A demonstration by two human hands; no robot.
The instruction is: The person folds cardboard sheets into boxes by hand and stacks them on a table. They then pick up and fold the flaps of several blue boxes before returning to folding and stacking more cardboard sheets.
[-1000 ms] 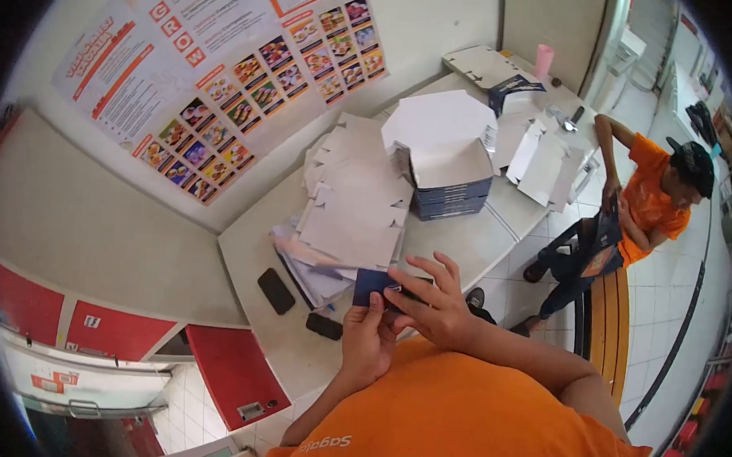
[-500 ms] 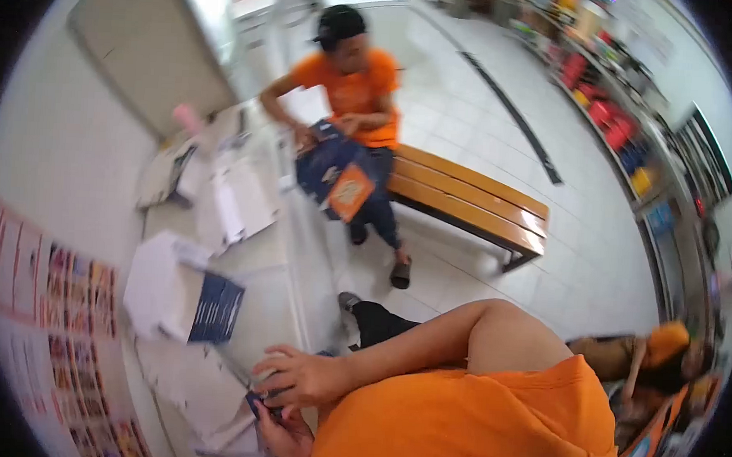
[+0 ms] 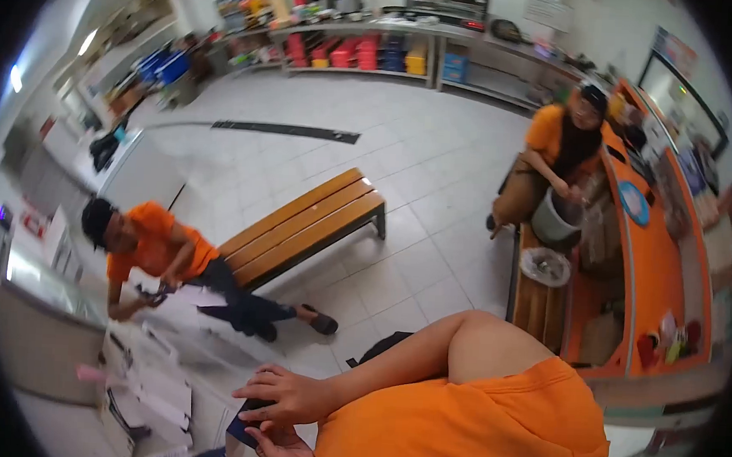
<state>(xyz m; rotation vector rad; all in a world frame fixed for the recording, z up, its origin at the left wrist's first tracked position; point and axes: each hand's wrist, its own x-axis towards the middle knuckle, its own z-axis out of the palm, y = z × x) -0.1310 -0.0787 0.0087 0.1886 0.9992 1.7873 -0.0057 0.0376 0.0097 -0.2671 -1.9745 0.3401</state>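
A navy cardboard piece (image 3: 238, 431) sits at the bottom of the frame, left of centre, at the fingertips of the person's two hands rather than deep in the palms. The right hand (image 3: 289, 397) lies over its upper part, fingers bent round it in a closed grip that hides much of it; the left hand (image 3: 284, 449) is just below, its thumb pointing up at the piece's edge, and its grip also looks closed on the piece, though its other fingers are mostly hidden. The piece's lower end shows to the left of both hands. Farther into the lower left, the surface (image 3: 212, 409) carries white flattened cardboard (image 3: 157, 393) and a pink cup (image 3: 90, 374). Above that, at the left of the frame, a co-worker in an orange T-shirt (image 3: 152, 242) sits at the end of a wooden bench (image 3: 304, 225), with a pale sheet at the lap. At the upper right, a second co-worker (image 3: 544, 147) reaches into a grey bucket (image 3: 557, 219), near a plastic-lined container (image 3: 544, 268) and an orange counter (image 3: 673, 269). Metal shelving (image 3: 437, 62) with red and yellow bins runs along the top.
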